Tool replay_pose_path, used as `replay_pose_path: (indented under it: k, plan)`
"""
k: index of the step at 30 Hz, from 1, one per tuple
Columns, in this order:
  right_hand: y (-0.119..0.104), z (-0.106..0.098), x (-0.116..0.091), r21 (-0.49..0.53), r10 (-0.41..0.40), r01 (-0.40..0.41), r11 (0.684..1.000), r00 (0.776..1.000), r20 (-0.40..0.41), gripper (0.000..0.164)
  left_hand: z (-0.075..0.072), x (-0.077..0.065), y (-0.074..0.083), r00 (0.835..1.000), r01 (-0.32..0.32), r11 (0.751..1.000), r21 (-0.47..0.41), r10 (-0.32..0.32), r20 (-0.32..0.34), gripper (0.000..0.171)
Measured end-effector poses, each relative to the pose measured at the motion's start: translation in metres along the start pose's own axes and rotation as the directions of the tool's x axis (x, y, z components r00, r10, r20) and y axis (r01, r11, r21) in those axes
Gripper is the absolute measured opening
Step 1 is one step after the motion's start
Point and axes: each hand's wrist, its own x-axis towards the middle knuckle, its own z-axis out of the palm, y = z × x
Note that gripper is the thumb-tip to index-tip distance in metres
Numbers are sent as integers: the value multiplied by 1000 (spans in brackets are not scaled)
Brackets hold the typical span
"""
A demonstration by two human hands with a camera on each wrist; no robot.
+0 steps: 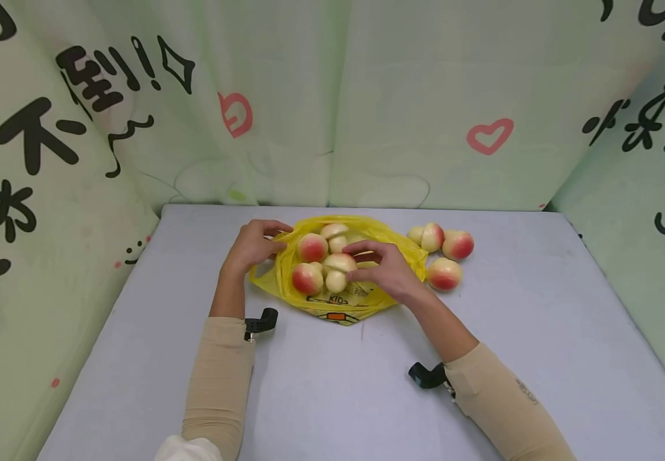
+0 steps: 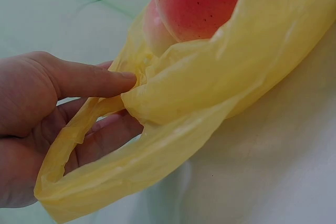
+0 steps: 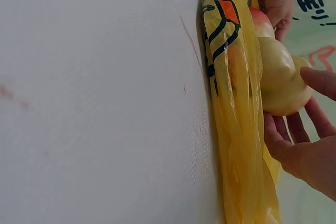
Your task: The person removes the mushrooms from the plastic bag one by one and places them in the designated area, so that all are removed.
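A yellow plastic bag (image 1: 283,276) lies spread on the table, with several cream-and-red mushroom-shaped pieces (image 1: 312,247) in its opening. At the bag's left edge, my left hand (image 1: 252,246) pinches the yellow plastic between thumb and fingers; a handle loop (image 2: 105,192) hangs below them in the left wrist view. My right hand (image 1: 387,269) reaches over the bag from the right. Its thumb and fingers hold one mushroom-shaped piece (image 3: 275,66), thumb on one side and fingers beneath in the right wrist view. Dark print marks the bag's near side.
To the right of the bag, several more mushroom-shaped pieces (image 1: 444,274) lie on the white table (image 1: 321,384). A pale green curtain (image 1: 390,96) with black writing and red drawings stands behind the table and along both sides.
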Motion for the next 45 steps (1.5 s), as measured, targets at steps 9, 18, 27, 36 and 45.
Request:
replay_pose_path:
  k: [9,18,27,36,45]
  plan:
    - [1,-9,-6,-2,-20,20,1000,1000,-5,41,1,0,-1,1000,-2,1000,-5,2,5,33]
    - [0,-20,-14,-13,-24,24,1000,1000,-20,43,0,0,-1,1000,-2,1000,-12,3,12,33]
    - [0,-39,-23,-24,-7,5,1000,998,-67,44,1,-1,0,1000,-1,1000,-8,1,9,34]
    - [1,-57,-34,-34,7,-10,999,995,-98,44,1,-1,0,1000,-16,1000,1,16,8,33]
    - [0,-77,-47,-47,13,-20,999,990,-142,47,2,-2,2,1000,-21,1000,-1,21,15,33]
